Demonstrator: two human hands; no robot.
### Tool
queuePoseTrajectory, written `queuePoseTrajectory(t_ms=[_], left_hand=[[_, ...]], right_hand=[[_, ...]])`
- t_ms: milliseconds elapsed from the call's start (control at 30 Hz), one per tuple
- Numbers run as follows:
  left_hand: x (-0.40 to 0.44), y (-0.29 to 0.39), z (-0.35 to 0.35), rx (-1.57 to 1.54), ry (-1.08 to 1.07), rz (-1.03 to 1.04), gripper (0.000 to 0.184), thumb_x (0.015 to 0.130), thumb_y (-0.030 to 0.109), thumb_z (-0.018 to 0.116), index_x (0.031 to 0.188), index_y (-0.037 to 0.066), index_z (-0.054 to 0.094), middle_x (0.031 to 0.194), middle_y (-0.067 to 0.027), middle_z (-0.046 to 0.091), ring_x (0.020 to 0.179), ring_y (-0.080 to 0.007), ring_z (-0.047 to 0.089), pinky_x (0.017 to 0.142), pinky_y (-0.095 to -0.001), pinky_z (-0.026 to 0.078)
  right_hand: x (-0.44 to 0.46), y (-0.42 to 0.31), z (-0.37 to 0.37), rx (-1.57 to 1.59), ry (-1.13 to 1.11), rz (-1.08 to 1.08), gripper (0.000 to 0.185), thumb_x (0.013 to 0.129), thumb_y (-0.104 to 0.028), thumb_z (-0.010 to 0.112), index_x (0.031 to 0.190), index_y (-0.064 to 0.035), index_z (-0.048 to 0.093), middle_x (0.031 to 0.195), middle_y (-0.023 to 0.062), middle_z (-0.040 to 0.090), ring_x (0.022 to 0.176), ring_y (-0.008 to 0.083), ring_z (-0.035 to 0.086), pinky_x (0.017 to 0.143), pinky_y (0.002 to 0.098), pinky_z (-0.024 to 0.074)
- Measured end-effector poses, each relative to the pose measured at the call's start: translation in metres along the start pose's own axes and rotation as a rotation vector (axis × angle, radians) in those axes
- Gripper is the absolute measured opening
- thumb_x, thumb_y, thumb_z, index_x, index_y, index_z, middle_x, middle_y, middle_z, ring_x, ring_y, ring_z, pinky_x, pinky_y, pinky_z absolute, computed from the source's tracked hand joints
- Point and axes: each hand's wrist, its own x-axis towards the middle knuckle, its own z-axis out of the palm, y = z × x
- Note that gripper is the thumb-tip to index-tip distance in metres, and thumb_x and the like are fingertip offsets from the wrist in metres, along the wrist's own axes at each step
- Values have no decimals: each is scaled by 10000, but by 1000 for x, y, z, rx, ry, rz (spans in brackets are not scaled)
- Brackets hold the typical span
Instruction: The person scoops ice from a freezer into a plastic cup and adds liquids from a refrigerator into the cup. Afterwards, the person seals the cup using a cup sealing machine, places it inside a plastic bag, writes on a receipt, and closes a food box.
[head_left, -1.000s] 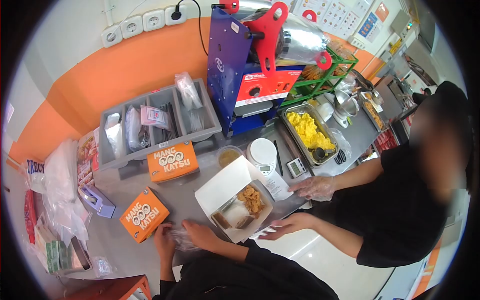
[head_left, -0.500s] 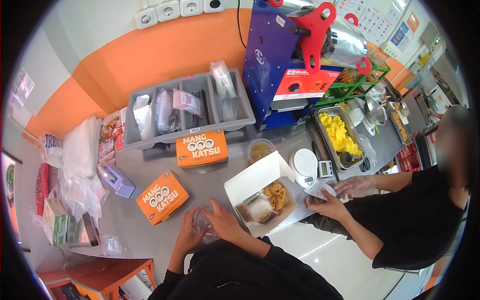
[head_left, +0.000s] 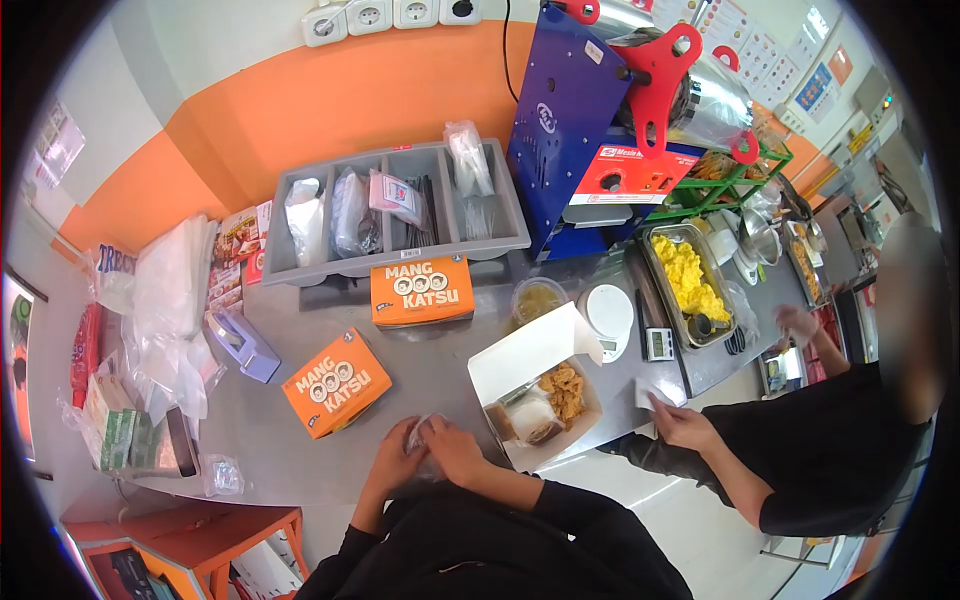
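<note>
My left hand (head_left: 396,456) and my right hand (head_left: 452,450) meet at the table's front edge, fingers closed around a crumpled clear plastic bag (head_left: 428,462). The hands partly hide the bag, and I cannot make out whether it holds anything. Just right of my hands stands an open takeaway box (head_left: 478,382), its lid raised. Inside lie fried chicken pieces (head_left: 563,393) and a whitish wrapped portion (head_left: 527,410). To the left is a closed orange box (head_left: 336,383) marked "Mang Katsu"; a second orange box (head_left: 422,291) stands farther back.
Behind are a grey divided bin (head_left: 330,272) of packets and a blue sealing machine (head_left: 565,110). A tape dispenser (head_left: 243,346) sits left. A lidded cup (head_left: 537,303), kitchen scale (head_left: 607,318) and tray of yellow food (head_left: 690,275) stand right. A co-worker's hand (head_left: 685,427) holds a white piece.
My hands have drawn closer together around the plastic bag. The co-worker's far hand has moved away to the back right; the nearer one still holds the white piece. The view has shifted slightly.
</note>
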Motion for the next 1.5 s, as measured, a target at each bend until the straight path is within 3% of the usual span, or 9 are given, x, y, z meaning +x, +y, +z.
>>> queuePoseTrajectory(t_ms=[267,467,733,867,933,1000,1067,1233,1500], left_hand=[[-2,-8,11,-7,110,-88,551,699,27,664,1225,20,502,939,-167,601,893,-316,596,782,-353,487],[3,-9,14,-325,23,-281,508,742,-58,585,1233,45,506,925,-64,554,864,-139,552,731,-267,472],[4,-6,10,-232,31,58,287,708,-99,568,947,53,522,949,-50,489,785,-133,497,689,-234,423],[2,-15,14,-162,11,52,338,678,-112,553,975,45,512,992,-79,472,897,-171,512,787,-261,429],[1,3,10,-127,61,-82,331,686,-118,539,980,31,509,1008,-85,480,921,-179,521,809,-265,433],[3,9,12,-124,163,-129,324,689,-120,534,979,23,511,991,-87,486,896,-187,525,795,-266,438],[3,3,20,-154,316,-94,319,687,-117,539,974,21,519,941,-85,491,822,-196,524,744,-264,443],[14,3,25,-202,411,-85,302,709,-124,526,983,3,508,963,-111,502,862,-223,560,805,-291,464],[16,-1,22,-150,437,-138,240,734,-73,560,955,12,514,928,-111,519,851,-218,566,768,-282,471]], right_hand=[[-10,3,-24,-176,16,-151,316,770,-126,572,1074,-49,533,1069,110,564,1010,264,562,841,403,462],[-6,19,10,-106,102,-196,335,770,-189,579,1082,-73,540,1057,108,574,1022,252,547,890,367,432],[-15,22,21,-236,122,-119,346,787,-226,620,1092,-72,561,1038,163,571,955,319,571,806,399,480],[-38,22,-39,179,234,-395,261,798,-189,648,1008,-39,608,1062,141,615,941,278,613,743,384,499],[-48,10,-156,483,25,-343,295,845,-235,617,1115,-117,639,1036,115,652,932,202,644,726,344,503],[-42,40,-210,574,226,-5,302,808,-316,683,1063,-153,666,937,84,667,827,197,656,712,338,502],[2,74,-251,246,428,179,610,735,-448,727,1189,-70,576,1165,166,599,1023,276,616,818,368,494],[111,153,-202,-157,-240,593,1211,497,-610,797,1376,36,273,1348,275,381,1200,429,480,978,430,430],[77,116,-241,-121,181,230,833,532,-287,803,1215,-97,366,1179,180,466,1045,416,515,879,466,460]])
